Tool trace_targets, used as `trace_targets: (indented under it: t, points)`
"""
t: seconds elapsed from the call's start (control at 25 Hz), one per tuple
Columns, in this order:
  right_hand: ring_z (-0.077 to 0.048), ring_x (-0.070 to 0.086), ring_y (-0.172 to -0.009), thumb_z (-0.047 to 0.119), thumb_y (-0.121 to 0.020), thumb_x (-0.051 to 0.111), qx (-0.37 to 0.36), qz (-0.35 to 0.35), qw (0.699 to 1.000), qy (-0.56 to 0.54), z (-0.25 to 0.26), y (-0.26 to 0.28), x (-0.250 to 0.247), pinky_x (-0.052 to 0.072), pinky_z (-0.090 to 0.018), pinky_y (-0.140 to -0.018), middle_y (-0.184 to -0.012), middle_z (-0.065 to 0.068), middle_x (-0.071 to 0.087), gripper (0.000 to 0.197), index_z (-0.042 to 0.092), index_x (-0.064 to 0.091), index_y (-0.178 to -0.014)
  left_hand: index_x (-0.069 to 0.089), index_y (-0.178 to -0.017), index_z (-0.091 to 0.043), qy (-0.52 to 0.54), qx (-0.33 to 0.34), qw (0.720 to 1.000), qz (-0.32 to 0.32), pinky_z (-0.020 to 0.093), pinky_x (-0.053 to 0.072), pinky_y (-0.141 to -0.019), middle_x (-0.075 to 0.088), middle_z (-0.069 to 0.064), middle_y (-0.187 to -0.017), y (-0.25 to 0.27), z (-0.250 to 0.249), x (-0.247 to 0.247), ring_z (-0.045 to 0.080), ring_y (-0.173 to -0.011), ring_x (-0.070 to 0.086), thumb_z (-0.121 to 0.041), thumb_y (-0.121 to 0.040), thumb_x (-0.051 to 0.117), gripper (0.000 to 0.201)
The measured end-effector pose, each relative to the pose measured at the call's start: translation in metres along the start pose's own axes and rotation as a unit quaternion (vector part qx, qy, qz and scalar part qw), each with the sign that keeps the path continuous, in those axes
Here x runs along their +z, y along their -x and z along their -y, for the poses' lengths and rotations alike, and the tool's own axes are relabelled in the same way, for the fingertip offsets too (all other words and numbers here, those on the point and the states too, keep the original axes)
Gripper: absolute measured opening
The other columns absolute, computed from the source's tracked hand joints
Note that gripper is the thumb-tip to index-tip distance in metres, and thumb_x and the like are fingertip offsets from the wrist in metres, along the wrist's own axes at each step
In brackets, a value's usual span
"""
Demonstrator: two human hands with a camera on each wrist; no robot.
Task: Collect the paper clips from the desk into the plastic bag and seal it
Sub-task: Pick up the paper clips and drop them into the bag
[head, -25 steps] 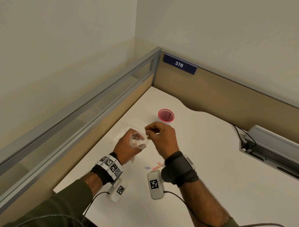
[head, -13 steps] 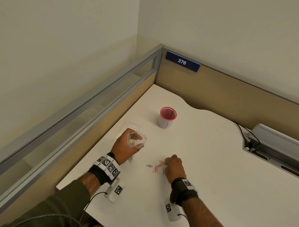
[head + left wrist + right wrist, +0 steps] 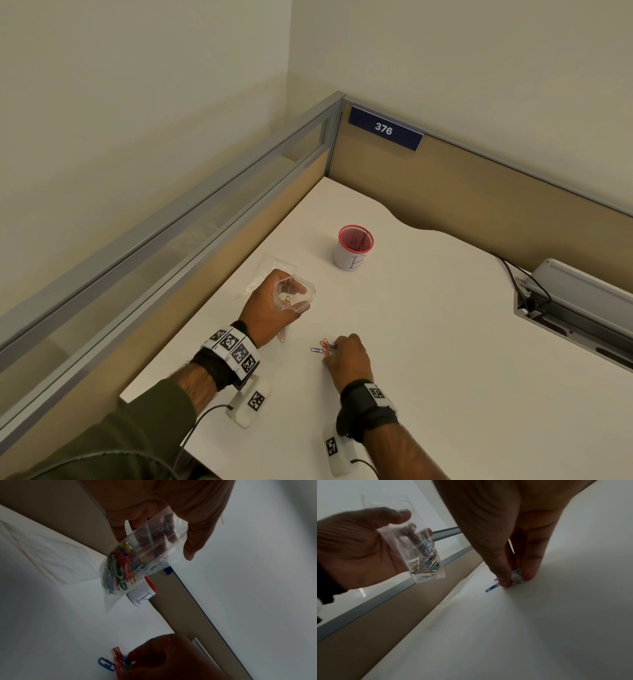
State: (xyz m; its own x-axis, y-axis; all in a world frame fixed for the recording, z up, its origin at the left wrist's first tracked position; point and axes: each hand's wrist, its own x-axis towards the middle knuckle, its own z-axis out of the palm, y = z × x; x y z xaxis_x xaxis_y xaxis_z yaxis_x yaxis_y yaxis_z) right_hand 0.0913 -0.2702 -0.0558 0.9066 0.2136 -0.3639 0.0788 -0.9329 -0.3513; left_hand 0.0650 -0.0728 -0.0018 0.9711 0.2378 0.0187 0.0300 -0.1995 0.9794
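Moved: right hand [image 3: 347,358] stays low on bench [image 3: 428,342]; fingers pinching loose paper clips [image 3: 118,661]
Left hand: [image 3: 270,308] grips open plastic bag [image 3: 137,561], raised, clips inside
Beyond: spare bag [image 3: 269,277]; red-rimmed cup [image 3: 352,248]

This is looking like an office cubicle. A white worktop [image 3: 428,335] is filling the lower right of the frame, fitted into a corner of low tan partition panels [image 3: 479,192] capped with grey metal rails [image 3: 205,205]. A dark blue nameplate [image 3: 385,128] reading 376 is sitting on the far panel at upper centre. At the right edge a cable hatch [image 3: 561,308] with black cords is lying open in the worktop. Plain cream walls are rising behind the partitions.
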Motion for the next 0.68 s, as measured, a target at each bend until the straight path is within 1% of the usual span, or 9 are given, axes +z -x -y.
trace_targets:
  t: [0.08,0.2,0.24,0.32,0.4,0.48,0.56,0.64,0.68]
  points:
    - [-0.029,0.059,-0.105,0.025,-0.092,0.056,-0.020,-0.005,1.000,-0.008,0.004,-0.008,-0.004,0.049,-0.033,-0.091,-0.118,-0.013,0.056,0.027,0.008,0.063,-0.111,0.060,-0.108,-0.015,0.005,0.004,1.000,0.004,0.029,0.051,-0.098,0.070,-0.003,-0.111,0.000,-0.001,0.000,0.013,-0.112,0.065,-0.019,-0.077,0.083,0.038]
    - [-0.025,0.055,-0.110,0.032,-0.091,0.057,-0.049,-0.025,0.998,-0.025,0.002,-0.012,-0.010,0.046,-0.032,-0.093,-0.119,-0.007,0.055,0.031,0.014,0.062,-0.116,0.060,-0.107,-0.016,0.008,0.008,1.000,0.000,0.029,0.051,-0.098,0.070,-0.002,-0.111,0.000,-0.001,-0.004,0.014,-0.113,0.065,-0.034,-0.072,0.081,0.045]
    - [-0.024,0.052,-0.112,0.033,-0.091,0.058,-0.073,-0.028,0.997,-0.022,0.004,-0.012,-0.010,0.045,-0.032,-0.093,-0.120,-0.004,0.054,0.032,0.017,0.061,-0.119,0.060,-0.107,-0.016,0.008,0.008,1.000,-0.002,0.027,0.051,-0.097,0.070,-0.002,-0.111,0.000,0.000,-0.006,0.014,-0.112,0.065,-0.034,-0.072,0.080,0.045]
    - [-0.023,0.047,-0.114,0.032,-0.088,0.061,-0.140,-0.007,0.990,0.006,0.009,-0.011,-0.006,0.043,-0.034,-0.095,-0.122,-0.001,0.053,0.033,0.022,0.061,-0.120,0.060,-0.108,-0.015,0.007,0.006,1.000,-0.005,0.024,0.050,-0.094,0.069,-0.001,-0.110,0.000,0.000,-0.006,0.014,-0.112,0.065,-0.028,-0.073,0.081,0.042]
    - [-0.025,0.048,-0.110,0.027,-0.088,0.059,-0.206,0.006,0.977,0.061,0.015,-0.009,0.001,0.043,-0.035,-0.091,-0.119,-0.001,0.055,0.025,0.021,0.064,-0.112,0.060,-0.108,-0.014,0.005,0.003,1.000,-0.004,0.020,0.050,-0.092,0.070,-0.001,-0.111,0.000,0.000,-0.005,0.014,-0.112,0.065,-0.022,-0.076,0.082,0.040]
    - [-0.027,0.052,-0.103,0.019,-0.091,0.052,-0.240,-0.005,0.966,0.095,0.012,-0.009,0.004,0.045,-0.035,-0.085,-0.110,-0.004,0.058,0.018,0.016,0.066,-0.102,0.059,-0.109,-0.014,0.000,0.003,1.000,-0.002,0.016,0.050,-0.091,0.070,-0.001,-0.112,0.001,-0.001,-0.004,0.013,-0.113,0.065,-0.016,-0.078,0.083,0.039]
    - [-0.027,0.053,-0.100,0.014,-0.092,0.048,-0.234,-0.016,0.968,0.090,0.002,-0.010,0.000,0.045,-0.032,-0.081,-0.105,-0.005,0.059,0.018,0.014,0.066,-0.097,0.059,-0.108,-0.014,-0.002,0.004,1.000,-0.002,0.020,0.050,-0.094,0.070,-0.001,-0.112,0.001,-0.001,-0.004,0.013,-0.114,0.064,-0.016,-0.079,0.083,0.038]
    - [-0.024,0.053,-0.102,0.014,-0.090,0.050,-0.208,-0.024,0.977,0.049,-0.012,-0.011,-0.007,0.043,-0.027,-0.082,-0.105,-0.002,0.059,0.017,0.016,0.065,-0.098,0.060,-0.108,-0.016,-0.002,0.006,1.000,-0.001,0.025,0.051,-0.097,0.069,-0.001,-0.112,0.000,-0.001,-0.005,0.013,-0.114,0.065,-0.018,-0.078,0.082,0.037]
    - [-0.021,0.054,-0.103,0.016,-0.090,0.054,-0.186,-0.037,0.982,0.017,-0.020,-0.012,-0.012,0.043,-0.025,-0.084,-0.107,0.000,0.059,0.016,0.017,0.065,-0.102,0.060,-0.107,-0.016,-0.002,0.006,1.000,0.001,0.026,0.051,-0.097,0.069,-0.001,-0.112,0.000,-0.001,-0.005,0.013,-0.113,0.065,-0.018,-0.078,0.082,0.036]
